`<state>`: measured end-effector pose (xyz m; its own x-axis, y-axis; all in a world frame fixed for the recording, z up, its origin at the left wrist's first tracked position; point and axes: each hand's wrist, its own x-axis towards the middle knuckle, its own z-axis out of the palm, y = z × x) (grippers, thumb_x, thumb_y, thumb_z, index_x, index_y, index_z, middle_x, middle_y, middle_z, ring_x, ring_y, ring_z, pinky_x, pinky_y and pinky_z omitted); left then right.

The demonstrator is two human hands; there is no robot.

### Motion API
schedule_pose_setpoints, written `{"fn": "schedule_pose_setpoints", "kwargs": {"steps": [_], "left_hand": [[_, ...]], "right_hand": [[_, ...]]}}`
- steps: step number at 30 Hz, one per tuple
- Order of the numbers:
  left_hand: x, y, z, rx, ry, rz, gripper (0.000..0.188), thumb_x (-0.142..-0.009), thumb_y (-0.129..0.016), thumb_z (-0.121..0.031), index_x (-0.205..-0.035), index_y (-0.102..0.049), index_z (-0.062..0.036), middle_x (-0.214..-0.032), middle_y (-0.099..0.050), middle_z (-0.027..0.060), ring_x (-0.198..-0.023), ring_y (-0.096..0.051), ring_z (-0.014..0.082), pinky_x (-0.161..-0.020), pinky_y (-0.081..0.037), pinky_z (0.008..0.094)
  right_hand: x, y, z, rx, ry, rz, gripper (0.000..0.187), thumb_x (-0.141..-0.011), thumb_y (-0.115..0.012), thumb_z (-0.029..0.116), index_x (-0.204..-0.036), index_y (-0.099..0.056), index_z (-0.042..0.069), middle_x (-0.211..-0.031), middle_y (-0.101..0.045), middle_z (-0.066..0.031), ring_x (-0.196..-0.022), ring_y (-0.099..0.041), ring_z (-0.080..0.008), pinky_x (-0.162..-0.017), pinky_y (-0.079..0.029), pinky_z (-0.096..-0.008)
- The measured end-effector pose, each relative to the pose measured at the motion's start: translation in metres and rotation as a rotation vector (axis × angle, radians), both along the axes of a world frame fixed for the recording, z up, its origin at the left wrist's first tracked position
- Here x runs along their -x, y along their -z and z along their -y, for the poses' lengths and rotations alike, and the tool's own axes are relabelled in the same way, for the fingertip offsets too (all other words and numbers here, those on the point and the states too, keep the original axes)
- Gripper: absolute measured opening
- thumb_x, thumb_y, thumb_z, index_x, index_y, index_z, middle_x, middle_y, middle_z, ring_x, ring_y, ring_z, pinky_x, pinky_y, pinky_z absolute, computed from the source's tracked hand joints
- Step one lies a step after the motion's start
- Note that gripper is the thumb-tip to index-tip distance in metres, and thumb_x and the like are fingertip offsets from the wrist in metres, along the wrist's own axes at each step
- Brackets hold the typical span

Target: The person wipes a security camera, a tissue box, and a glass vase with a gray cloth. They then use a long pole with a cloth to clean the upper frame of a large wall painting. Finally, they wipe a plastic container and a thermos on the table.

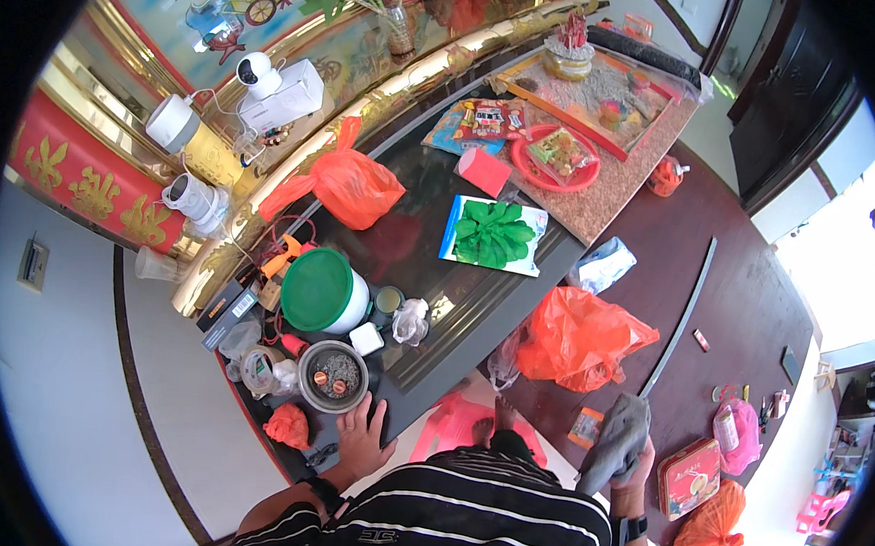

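Note:
My left hand (364, 441) rests with fingers spread on the near corner of the dark glossy cabinet top (410, 345). Its fingertips are close beside a round grey bowl (308, 373) of ash with two reddish round pieces in it. A crumpled orange-red bag (287, 427) and a dark cable (323, 454) lie to the left of that hand. At the right, my right hand (632, 469) grips a dark grey cloth (618, 439) that hangs over the brown table's edge. The cloth partly hides the fingers. A small orange packet (586, 428) lies beside the cloth.
A green-lidded white bucket (317, 289), white box (366, 339) and tape roll (259, 371) crowd the cabinet's left end. Farther back are an orange bag (349, 186), a green-leaf packet (496, 235) and a red tray (528, 170). A red bag (579, 340) and red tin (689, 477) occupy the brown table.

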<state>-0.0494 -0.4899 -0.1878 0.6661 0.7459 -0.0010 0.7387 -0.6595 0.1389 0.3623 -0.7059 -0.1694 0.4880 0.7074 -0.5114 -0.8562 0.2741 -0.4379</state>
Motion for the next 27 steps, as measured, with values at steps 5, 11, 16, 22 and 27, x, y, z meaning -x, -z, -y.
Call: {"fn": "schedule_pose_setpoints", "kwargs": {"steps": [5,11,16,22,27], "left_hand": [[0.000,-0.002,0.000,0.006,0.001,-0.012,0.083,-0.073,-0.071,-0.039,-0.141,-0.039,-0.0059,-0.145,-0.031,0.0216,-0.129,-0.033,0.0380,-0.103,-0.025,0.0538],[0.001,-0.004,-0.001,0.008,0.007,-0.005,0.083,-0.071,-0.071,-0.039,-0.141,-0.040,-0.0057,-0.144,-0.032,0.0213,-0.130,-0.032,0.0364,-0.103,-0.025,0.0539],[0.001,-0.003,-0.001,-0.009,0.018,0.013,0.083,-0.071,-0.071,-0.038,-0.141,-0.040,-0.0050,-0.144,-0.032,0.0216,-0.130,-0.032,0.0362,-0.103,-0.025,0.0538],[0.004,-0.003,-0.002,0.002,0.022,0.040,0.083,-0.071,-0.071,-0.039,-0.140,-0.041,-0.0050,-0.144,-0.033,0.0209,-0.129,-0.034,0.0364,-0.101,-0.026,0.0536],[0.004,-0.002,-0.005,-0.015,0.031,0.079,0.080,-0.072,-0.070,-0.042,-0.138,-0.044,-0.0054,-0.142,-0.036,0.0204,-0.128,-0.035,0.0362,-0.100,-0.027,0.0535]], "right_hand": [[0.014,-0.003,0.013,-0.043,0.004,0.001,0.044,-0.092,-0.042,0.028,-0.122,-0.054,-0.002,-0.111,-0.063,-0.0234,-0.096,-0.064,-0.0378,-0.084,-0.053,-0.0517],[0.034,-0.009,0.026,-0.035,0.020,-0.087,0.048,-0.091,-0.043,0.030,-0.125,-0.051,-0.004,-0.112,-0.061,-0.0277,-0.096,-0.063,-0.0407,-0.084,-0.053,-0.0540],[0.055,-0.001,0.032,0.020,0.001,0.022,0.051,-0.090,-0.043,0.032,-0.126,-0.050,-0.004,-0.112,-0.061,-0.0278,-0.096,-0.064,-0.0408,-0.084,-0.053,-0.0538],[0.080,-0.007,0.029,0.095,0.014,0.040,0.052,-0.094,-0.036,0.032,-0.126,-0.049,-0.006,-0.106,-0.062,-0.0272,-0.090,-0.065,-0.0360,-0.080,-0.055,-0.0458],[0.090,-0.012,0.027,0.129,0.045,0.100,0.053,-0.093,-0.036,0.034,-0.125,-0.050,-0.006,-0.106,-0.062,-0.0271,-0.089,-0.065,-0.0358,-0.079,-0.055,-0.0460]]}}
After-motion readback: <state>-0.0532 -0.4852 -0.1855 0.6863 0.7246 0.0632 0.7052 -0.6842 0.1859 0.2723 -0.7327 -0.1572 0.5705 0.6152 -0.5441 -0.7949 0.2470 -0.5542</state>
